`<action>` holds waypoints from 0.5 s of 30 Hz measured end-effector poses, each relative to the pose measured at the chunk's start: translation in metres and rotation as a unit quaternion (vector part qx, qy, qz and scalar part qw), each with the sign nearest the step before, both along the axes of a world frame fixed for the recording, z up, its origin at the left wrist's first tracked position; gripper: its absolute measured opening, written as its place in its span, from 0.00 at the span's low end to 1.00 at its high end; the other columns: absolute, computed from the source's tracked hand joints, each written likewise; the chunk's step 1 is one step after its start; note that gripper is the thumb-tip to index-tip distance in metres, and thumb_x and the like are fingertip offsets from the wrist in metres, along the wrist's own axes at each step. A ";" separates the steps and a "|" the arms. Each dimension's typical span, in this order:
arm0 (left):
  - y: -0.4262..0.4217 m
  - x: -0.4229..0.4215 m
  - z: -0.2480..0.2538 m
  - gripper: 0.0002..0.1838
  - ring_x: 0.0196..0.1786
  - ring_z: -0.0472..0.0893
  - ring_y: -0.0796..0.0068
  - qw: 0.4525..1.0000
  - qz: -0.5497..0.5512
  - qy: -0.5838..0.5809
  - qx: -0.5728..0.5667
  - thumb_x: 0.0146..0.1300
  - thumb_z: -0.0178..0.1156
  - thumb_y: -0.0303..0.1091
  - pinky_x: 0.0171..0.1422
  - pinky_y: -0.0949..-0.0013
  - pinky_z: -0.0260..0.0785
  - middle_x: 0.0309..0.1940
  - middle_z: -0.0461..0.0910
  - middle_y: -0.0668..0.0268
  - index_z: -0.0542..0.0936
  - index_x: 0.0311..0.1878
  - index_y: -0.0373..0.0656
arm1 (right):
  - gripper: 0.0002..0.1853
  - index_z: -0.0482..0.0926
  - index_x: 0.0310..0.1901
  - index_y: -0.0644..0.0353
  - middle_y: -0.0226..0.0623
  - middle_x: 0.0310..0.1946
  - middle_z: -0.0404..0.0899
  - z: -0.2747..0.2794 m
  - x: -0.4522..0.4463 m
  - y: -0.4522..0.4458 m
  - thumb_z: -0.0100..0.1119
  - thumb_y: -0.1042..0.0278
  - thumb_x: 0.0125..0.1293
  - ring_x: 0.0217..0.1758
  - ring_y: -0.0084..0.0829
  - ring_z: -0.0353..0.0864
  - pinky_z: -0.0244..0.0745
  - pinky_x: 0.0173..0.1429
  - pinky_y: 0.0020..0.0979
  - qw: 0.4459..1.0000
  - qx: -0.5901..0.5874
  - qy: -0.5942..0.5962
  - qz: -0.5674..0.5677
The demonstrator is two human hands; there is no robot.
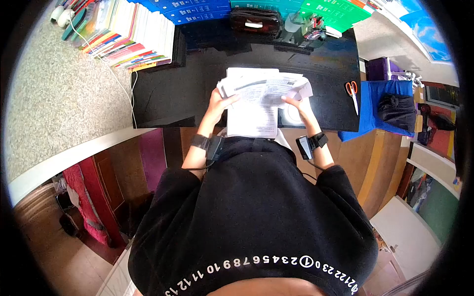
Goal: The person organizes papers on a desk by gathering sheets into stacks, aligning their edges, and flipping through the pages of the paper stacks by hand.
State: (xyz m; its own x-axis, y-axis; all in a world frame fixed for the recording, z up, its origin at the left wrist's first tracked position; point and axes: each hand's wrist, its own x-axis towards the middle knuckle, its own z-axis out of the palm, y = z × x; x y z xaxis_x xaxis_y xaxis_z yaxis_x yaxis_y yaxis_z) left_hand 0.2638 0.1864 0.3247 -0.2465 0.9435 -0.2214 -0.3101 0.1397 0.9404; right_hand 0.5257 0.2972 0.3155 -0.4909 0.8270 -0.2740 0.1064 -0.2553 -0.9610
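Printed paper sheets are held up between my two hands, curved and overlapping. My left hand grips their left edge, with the thumb lying across the front. On the other side, my right hand pinches the right edge, where a corner curls up. Beneath the held sheets, a white stack of paper lies on the black desk, reaching its near edge. A round white object shows partly beside the stack, close to my right hand; glare hides its details.
Orange-handled scissors lie at the desk's right edge. Books stand in a row at the back left. A dark pencil case and blue file boxes line the back. A black bundle rests on blue cloth at right.
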 end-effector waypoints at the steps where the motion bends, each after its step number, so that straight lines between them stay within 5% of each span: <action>1: 0.005 0.003 -0.006 0.14 0.39 0.78 0.78 1.000 -0.011 0.007 0.018 0.51 0.67 0.26 0.44 0.76 0.70 0.35 0.79 0.67 0.78 0.42 0.37 | 0.32 0.70 0.56 0.64 0.39 0.50 0.76 -0.001 -0.002 0.001 0.72 0.62 0.51 0.53 0.30 0.74 0.69 0.58 0.31 1.000 -0.009 0.009 0.005; 5: 0.005 0.010 -0.001 0.17 0.46 0.75 0.78 0.999 -0.033 0.018 0.012 0.51 0.66 0.29 0.52 0.72 0.66 0.40 0.76 0.70 0.76 0.46 0.42 | 0.31 0.72 0.54 0.63 0.38 0.49 0.76 -0.014 0.005 0.005 0.72 0.58 0.52 0.52 0.29 0.74 0.68 0.57 0.30 1.000 -0.009 -0.011 -0.015; 10: -0.004 0.004 0.015 0.26 0.57 0.70 0.75 0.998 -0.029 0.026 0.058 0.48 0.67 0.30 0.66 0.66 0.56 0.46 0.75 0.69 0.73 0.53 0.44 | 0.23 0.75 0.50 0.58 0.35 0.46 0.79 0.015 0.016 0.014 0.66 0.67 0.50 0.51 0.26 0.76 0.68 0.59 0.30 0.990 0.011 0.072 0.123; 15: 0.004 0.007 0.002 0.29 0.55 0.71 0.75 0.994 -0.047 0.071 0.075 0.46 0.68 0.33 0.65 0.66 0.56 0.46 0.74 0.69 0.72 0.55 0.44 | 0.25 0.74 0.51 0.58 0.33 0.46 0.79 0.007 0.019 0.019 0.66 0.70 0.48 0.53 0.27 0.75 0.67 0.59 0.30 0.990 -0.017 0.050 0.127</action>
State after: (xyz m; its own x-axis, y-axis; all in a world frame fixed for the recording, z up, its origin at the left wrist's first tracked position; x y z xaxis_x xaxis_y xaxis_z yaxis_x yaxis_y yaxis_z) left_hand 0.2710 0.1900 0.3267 -0.1743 0.9836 -0.0457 -0.1645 0.0167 0.9862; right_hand 0.5444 0.3166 0.3227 -0.7081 0.6640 -0.2401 0.0771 -0.2653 -0.9611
